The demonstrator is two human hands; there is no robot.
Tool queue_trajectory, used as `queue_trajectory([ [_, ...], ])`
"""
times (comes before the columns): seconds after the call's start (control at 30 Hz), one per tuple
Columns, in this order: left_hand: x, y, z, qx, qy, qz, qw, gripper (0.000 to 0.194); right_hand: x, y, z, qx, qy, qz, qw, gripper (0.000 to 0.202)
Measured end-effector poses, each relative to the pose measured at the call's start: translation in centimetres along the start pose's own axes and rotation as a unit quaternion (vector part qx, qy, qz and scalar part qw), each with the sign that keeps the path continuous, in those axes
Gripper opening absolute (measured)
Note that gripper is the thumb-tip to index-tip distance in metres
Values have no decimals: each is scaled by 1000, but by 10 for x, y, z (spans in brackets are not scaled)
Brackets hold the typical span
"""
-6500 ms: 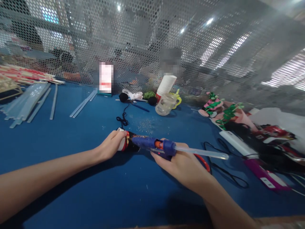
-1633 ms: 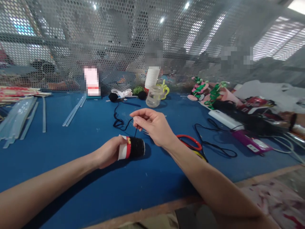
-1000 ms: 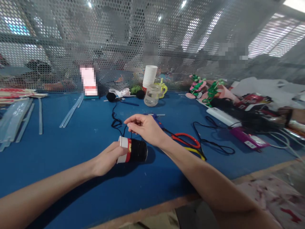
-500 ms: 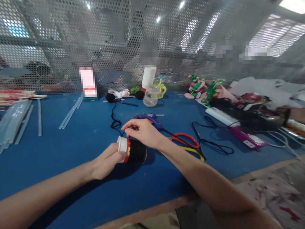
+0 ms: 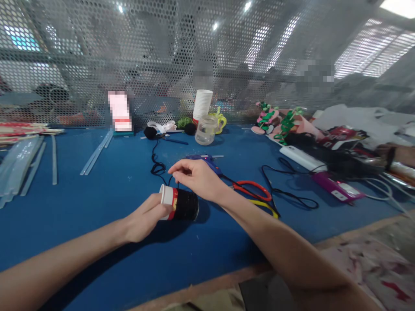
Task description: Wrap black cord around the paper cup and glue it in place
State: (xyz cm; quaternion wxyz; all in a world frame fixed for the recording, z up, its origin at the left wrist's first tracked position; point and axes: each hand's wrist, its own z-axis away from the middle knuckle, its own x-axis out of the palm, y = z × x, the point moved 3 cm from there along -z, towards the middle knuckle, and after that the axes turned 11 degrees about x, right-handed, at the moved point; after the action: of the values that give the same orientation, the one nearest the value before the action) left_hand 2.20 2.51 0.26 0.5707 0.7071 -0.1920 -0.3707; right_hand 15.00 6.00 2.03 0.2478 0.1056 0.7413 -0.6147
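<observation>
Paper cup (image 5: 186, 205), one: white at the rim, red-and-gold band, black yarn wrapped around the rest; held sideways at the middle of the blue table (image 5: 113, 259), mouth toward the left; contact with the table cannot be told. Left hand (image 5: 141, 222): grips the cup at its white rim end, thumb outside, other fingers partly hidden. Right hand (image 5: 199, 177): just above the cup, thumb and index finger drawn together at a black yarn strand (image 5: 158, 166), remaining fingers curled; the exact pinch is too small to tell. The strand trails loosely across the table from a black yarn ball (image 5: 150, 132).

Glue gun (image 5: 210, 164), blue: beyond the right hand, partly covered by it. Scissors (image 5: 269, 193), red and yellow handles: beside the right forearm. Clear jar (image 5: 205, 131): in front of stacked white cups (image 5: 203, 103). Translucent glue sticks (image 5: 19, 162): spread at far left. Purple power strip (image 5: 339, 188): on the right, near another person's hand (image 5: 402, 157).
</observation>
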Motion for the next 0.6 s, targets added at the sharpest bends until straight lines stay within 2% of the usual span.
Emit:
queue_trajectory([
  [0.23, 0, 1, 0, 25, -3, -32, 999, 10, 7, -1, 2, 6, -19, 55, 998, 18],
  [0.6, -1, 0, 1, 26, 1, -37, 999, 9, 8, -2, 3, 8, -15, 54, 998, 17],
])
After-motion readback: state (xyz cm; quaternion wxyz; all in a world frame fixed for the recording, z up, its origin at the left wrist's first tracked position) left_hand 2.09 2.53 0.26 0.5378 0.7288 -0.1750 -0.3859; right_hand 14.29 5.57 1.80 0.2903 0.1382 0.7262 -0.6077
